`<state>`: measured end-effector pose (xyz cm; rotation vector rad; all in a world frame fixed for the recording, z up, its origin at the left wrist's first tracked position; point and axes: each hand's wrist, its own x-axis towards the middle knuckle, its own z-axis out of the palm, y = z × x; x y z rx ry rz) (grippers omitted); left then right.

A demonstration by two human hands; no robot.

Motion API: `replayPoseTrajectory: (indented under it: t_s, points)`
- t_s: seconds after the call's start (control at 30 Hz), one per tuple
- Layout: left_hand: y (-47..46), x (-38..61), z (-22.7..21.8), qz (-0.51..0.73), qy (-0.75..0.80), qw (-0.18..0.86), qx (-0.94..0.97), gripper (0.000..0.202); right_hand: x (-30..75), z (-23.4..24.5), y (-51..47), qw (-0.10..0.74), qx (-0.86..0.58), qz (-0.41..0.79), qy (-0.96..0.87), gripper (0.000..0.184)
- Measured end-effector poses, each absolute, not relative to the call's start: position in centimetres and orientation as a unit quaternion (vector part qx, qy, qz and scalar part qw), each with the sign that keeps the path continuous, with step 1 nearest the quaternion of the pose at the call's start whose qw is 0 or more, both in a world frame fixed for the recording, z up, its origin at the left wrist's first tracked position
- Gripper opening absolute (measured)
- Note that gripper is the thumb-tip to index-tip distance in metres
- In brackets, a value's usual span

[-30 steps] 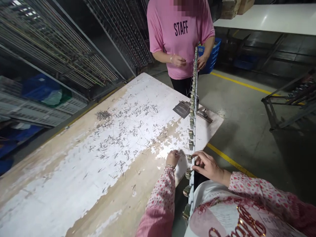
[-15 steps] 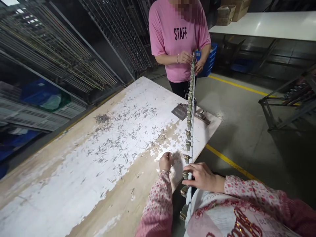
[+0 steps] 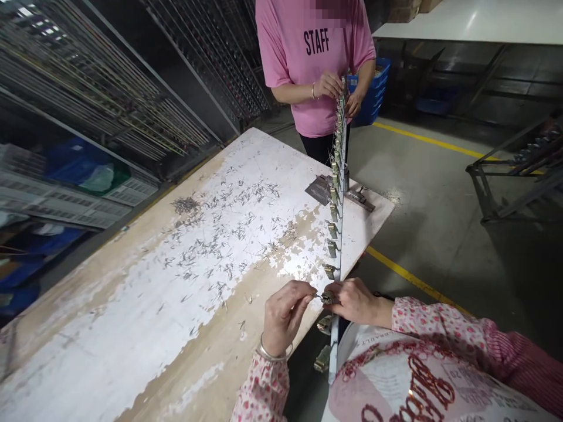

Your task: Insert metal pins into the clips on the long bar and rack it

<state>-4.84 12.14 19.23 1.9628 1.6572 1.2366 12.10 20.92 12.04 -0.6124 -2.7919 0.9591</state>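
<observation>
The left hand (image 3: 285,316) and right hand (image 3: 357,303) are closed in pinches from either side on a small brass clip (image 3: 327,298), one of a row on a long, narrow metal bar (image 3: 339,258) running straight ahead beside the peeling white-painted wooden surface (image 3: 109,316).

Loose metal pins (image 3: 220,246) lie scattered across a worktable (image 3: 105,328) from 10 to 12 o'clock. An upright bar of metal clips (image 3: 338,234) stands at the table's far-right edge at 12 o'clock, with a co-worker (image 3: 308,76) behind it. Wire racks (image 3: 176,70) stand at 11 o'clock, a crate (image 3: 369,94) just behind the co-worker, and a second table (image 3: 475,17) at 1 o'clock.
</observation>
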Motion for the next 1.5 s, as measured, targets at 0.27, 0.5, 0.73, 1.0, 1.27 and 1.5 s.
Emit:
replayPoseTrajectory:
  t_s: [0.27, 0.5, 0.73, 1.0, 1.27, 1.5]
  points:
    - [12.5, -4.4, 18.9, 0.409, 0.554, 0.156, 0.708, 0.021, 12.3, 12.0, 21.3, 0.064, -0.184, 0.309, -0.931, 0.031]
    - [12.7, -4.5, 18.3, 0.422, 0.538, 0.173, 0.709, 0.019, 12.5, 11.9, 21.4, 0.050, -0.178, 0.315, -0.931, 0.032]
    - [12.4, -4.3, 18.4, 0.419, 0.540, 0.187, 0.706, 0.016, 12.6, 12.5, 21.4, 0.037, -0.181, 0.326, -0.927, 0.030]
    - [13.0, -8.7, 7.7, 0.372, 0.802, 0.271, 0.381, 0.020, 13.8, 11.1, 21.3, 0.109, -0.174, 0.448, -0.870, 0.041]
    - [13.1, -7.9, -3.1, 0.268, 0.882, 0.281, 0.267, 0.014, 17.0, 9.7, 20.4, 0.257, -0.168, 0.450, -0.839, 0.030]
    - [11.8, -8.3, -2.8, 0.330, 0.863, 0.314, 0.217, 0.020, 16.4, 10.0, 19.2, 0.163, -0.050, 0.385, -0.907, 0.055]
